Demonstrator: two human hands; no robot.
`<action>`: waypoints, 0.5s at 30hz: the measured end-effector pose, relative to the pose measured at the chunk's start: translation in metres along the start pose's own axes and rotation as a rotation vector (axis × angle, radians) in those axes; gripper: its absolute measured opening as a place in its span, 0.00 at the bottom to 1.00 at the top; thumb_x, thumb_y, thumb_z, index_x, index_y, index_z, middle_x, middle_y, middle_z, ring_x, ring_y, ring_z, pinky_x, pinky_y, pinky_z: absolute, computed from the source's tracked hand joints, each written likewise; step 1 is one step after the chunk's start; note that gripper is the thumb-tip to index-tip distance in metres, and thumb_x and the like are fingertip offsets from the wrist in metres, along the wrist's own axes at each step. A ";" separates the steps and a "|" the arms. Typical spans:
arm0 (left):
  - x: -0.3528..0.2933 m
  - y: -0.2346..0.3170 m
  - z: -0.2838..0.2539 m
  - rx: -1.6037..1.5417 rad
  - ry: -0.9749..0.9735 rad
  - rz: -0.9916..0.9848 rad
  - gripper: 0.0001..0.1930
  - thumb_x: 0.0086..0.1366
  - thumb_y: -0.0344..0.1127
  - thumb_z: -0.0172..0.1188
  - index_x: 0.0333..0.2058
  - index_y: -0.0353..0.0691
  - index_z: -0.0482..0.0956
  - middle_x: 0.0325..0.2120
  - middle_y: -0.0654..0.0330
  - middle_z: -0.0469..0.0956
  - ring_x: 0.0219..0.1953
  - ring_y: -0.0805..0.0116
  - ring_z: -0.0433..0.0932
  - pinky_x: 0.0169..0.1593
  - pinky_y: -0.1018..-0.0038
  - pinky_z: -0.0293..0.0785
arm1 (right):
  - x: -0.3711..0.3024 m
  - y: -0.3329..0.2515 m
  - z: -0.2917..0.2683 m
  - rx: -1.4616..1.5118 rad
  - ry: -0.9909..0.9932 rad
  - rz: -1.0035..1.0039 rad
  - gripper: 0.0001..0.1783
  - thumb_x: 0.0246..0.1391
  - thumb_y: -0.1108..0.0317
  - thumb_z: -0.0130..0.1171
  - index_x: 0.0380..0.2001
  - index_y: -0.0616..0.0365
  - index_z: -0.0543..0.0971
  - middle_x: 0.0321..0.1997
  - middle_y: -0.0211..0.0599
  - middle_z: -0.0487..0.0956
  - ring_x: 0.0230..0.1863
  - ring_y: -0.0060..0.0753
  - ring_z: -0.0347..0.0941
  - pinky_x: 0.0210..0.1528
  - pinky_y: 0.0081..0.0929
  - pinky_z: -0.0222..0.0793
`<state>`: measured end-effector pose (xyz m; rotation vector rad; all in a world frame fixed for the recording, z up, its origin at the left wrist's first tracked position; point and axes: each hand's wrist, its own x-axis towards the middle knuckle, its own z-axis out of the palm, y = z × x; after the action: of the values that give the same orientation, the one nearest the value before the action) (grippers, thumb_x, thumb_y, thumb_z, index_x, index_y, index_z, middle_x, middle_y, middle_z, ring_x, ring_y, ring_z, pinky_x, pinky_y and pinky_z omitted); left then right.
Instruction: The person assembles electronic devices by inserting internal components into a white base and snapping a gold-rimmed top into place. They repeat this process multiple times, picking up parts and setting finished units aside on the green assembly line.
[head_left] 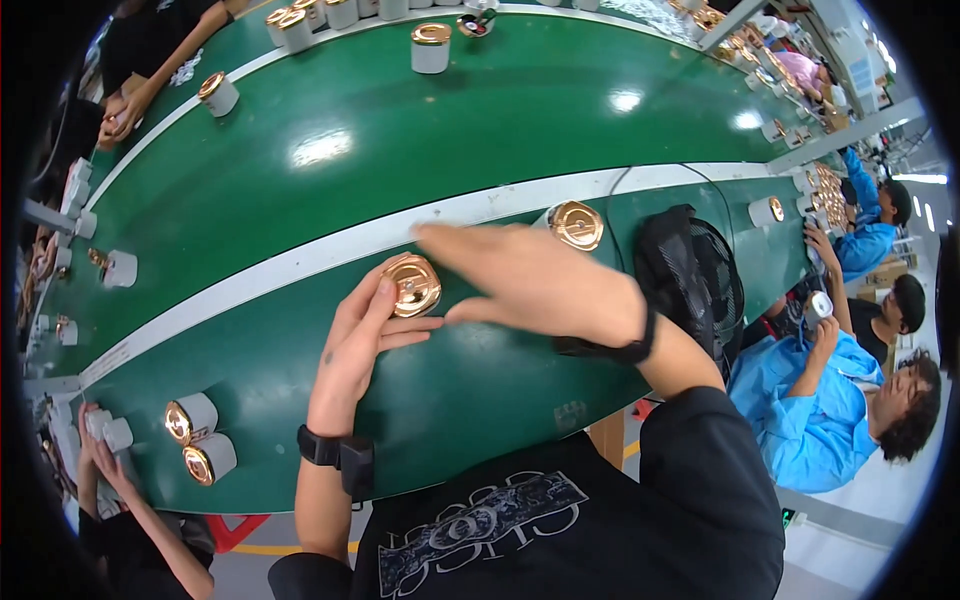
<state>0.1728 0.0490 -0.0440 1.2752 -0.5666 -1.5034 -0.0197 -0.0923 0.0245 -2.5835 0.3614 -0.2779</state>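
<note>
Above the near green bench, my left hand holds a round, shiny copper-coloured cap by its edge, thumb on top and fingers beneath. Whether a white body sits under the cap is hidden. My right hand hovers just to the right of it, palm down, blurred by motion. Its fingers and thumb are stretched apart, and nothing shows in it. Beyond that hand, a white canister with a copper-coloured top stands near the bench's white rail. Two similar canisters lie side by side at the left.
A long green conveyor belt runs beyond the white rail, carrying another copper-topped canister. A black mesh item with a cable stands at my right. Co-workers sit along both sides, including a person in blue.
</note>
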 end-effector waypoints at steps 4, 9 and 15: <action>0.009 0.015 -0.007 -0.064 0.094 0.082 0.30 0.80 0.50 0.47 0.69 0.34 0.62 0.58 0.48 0.76 0.47 0.51 0.86 0.48 0.69 0.85 | -0.038 0.011 -0.056 -0.260 0.118 0.250 0.43 0.51 0.61 0.73 0.68 0.59 0.67 0.66 0.50 0.74 0.65 0.54 0.71 0.63 0.42 0.72; 0.079 0.038 -0.049 -0.282 0.130 0.134 0.30 0.80 0.49 0.46 0.69 0.32 0.60 0.61 0.49 0.73 0.48 0.49 0.86 0.49 0.68 0.85 | -0.054 0.046 -0.050 -0.253 -0.067 0.431 0.41 0.50 0.64 0.73 0.66 0.58 0.70 0.61 0.51 0.77 0.61 0.54 0.75 0.62 0.40 0.73; 0.083 0.056 -0.045 -0.034 0.447 0.349 0.29 0.77 0.49 0.53 0.67 0.36 0.64 0.59 0.52 0.72 0.50 0.54 0.85 0.45 0.69 0.83 | -0.048 0.038 -0.054 0.006 -0.024 0.424 0.35 0.53 0.65 0.71 0.62 0.62 0.72 0.51 0.54 0.82 0.49 0.52 0.82 0.54 0.38 0.77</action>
<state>0.2442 -0.0334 -0.0462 1.3516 -0.4368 -0.9004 -0.0871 -0.1337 0.0445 -2.4254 0.8780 -0.0953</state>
